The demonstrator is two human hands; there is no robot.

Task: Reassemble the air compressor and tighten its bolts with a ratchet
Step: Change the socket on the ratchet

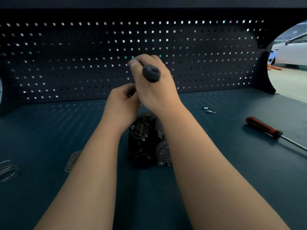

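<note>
Both bare forearms reached forward, close together. Right hand (154,90) raised, fingers (146,58) wrapped round dark ratchet handle (151,73). Left hand (122,103) just below, touching it, fingers curled; contents unclear.

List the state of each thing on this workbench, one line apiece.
Right hand, grips the dark grey round-ended tool handle.
Left hand, fingers curled beside it; what it holds is hidden.
Black metal air compressor, lying below both hands.
Red-handled screwdriver, lying untouched at right.
Two small silver fasteners, lying loose.
Grey drilled metal plate, lying loose at left.
</note>
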